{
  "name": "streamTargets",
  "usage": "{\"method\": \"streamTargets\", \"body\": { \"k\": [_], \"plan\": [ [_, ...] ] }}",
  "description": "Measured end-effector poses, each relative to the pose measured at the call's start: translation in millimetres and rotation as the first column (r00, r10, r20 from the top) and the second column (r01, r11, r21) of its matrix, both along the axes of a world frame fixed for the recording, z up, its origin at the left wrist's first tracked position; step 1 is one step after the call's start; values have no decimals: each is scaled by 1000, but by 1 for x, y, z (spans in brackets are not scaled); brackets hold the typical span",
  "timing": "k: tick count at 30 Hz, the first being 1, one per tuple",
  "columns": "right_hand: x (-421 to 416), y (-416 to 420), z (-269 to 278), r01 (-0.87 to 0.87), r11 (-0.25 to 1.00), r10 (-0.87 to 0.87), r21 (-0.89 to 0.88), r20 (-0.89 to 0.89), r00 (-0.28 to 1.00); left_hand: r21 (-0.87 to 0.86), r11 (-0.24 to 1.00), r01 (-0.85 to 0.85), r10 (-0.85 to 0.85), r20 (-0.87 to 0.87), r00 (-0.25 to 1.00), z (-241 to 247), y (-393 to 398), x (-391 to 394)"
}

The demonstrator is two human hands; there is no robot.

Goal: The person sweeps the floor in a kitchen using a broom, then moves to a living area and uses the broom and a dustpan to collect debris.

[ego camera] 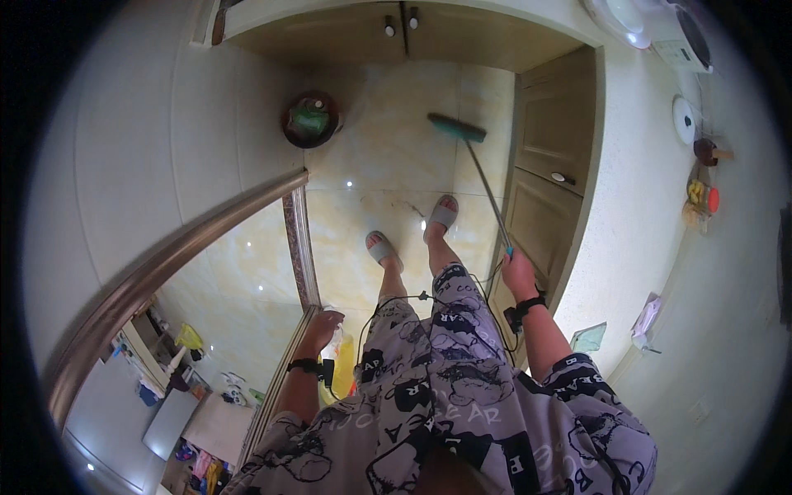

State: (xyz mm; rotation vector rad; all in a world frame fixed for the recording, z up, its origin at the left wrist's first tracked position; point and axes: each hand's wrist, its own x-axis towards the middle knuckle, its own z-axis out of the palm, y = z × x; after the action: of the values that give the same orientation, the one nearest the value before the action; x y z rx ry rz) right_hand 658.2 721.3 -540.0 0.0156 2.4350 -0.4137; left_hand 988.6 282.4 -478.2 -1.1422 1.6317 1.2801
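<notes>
My right hand (520,272) grips the upper end of a thin broom handle (489,185). Its green broom head (456,127) rests on the tiled floor ahead of me, beyond my right foot. My left hand (323,331) hangs low at my left side, beside the door frame. Just under and next to it is a yellow and whitish item (339,365), perhaps a plastic bag; whether my fingers hold it cannot be made out. Dark specks of debris (408,207) lie on the tiles near my slippers (443,210).
A dark round bin (309,137) with green contents stands by the left wall. Wooden cabinets (547,117) line the front and right under a pale countertop (594,266). A dark cable (396,298) crosses my legs. At left, a bronze door frame (185,238) borders another room.
</notes>
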Motion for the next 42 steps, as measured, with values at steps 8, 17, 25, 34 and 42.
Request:
{"method": "streamTargets", "body": {
  "k": [8, 17, 25, 34, 42],
  "plan": [
    [-156, 8, -105, -115, 990, 129, 79, -198, 972, 33, 988, -148, 148, 25, 989, 13, 8, 48],
    [-246, 25, -152, -44, 989, 51, 138, -49, 998, 2, 990, -139, 139, 85, 987, 30, 30, 85],
    [-96, 41, -167, -39, 964, 5, 265, 129, 992, 16, 996, -90, 89, 47, 995, 25, 49, 46],
    [-11, 50, -168, -158, 986, 165, -62, 143, 976, 12, 1000, -13, 15, -116, 993, 3, 26, -5],
    [17, 29, -89, -4, 987, 11, -163, 41, 999, -155, 861, 485, -504, -129, 854, -55, -35, -19]
  ]
}}
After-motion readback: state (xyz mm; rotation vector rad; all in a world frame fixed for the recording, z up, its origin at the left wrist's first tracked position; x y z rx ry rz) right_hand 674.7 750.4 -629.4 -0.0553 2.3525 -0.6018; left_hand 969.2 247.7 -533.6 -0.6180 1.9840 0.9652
